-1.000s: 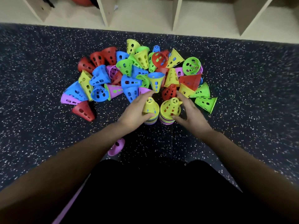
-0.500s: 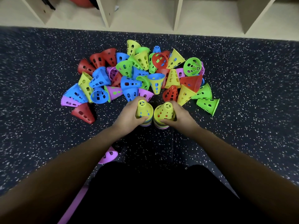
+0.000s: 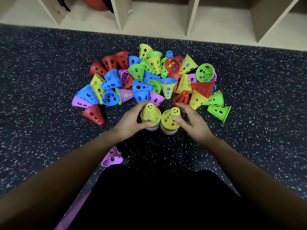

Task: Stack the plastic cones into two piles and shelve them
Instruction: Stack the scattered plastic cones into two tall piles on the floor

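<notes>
The left stack (image 3: 150,114) and right stack (image 3: 170,119), both yellow-topped, stand touching side by side on the floor (image 3: 49,130). The left hand (image 3: 130,121), arm stretched forward, curls its fingers (image 3: 140,106) and thumb round its stack. The right hand (image 3: 193,121) is loosely spread, thumb against its stack, the other fingers clear of it. The loose heap (image 3: 149,78) lies just beyond, before the shelf (image 3: 157,29).
</notes>
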